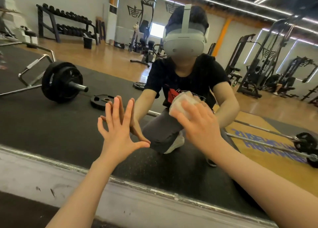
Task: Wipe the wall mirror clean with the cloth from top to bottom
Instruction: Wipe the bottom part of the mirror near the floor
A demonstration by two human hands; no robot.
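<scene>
Your left hand [118,133] lies flat on the wall mirror [72,117], fingers spread. At three o'clock of it, your right hand [197,123] presses the crumpled white cloth [180,102] against the glass, fingers draped over it. A scuffed pale ledge [51,178] runs beneath, at six o'clock.

Pale crumpled cloth [185,101] pressed flat vs wall mirror [51,128], low, near its bottom edge
</scene>
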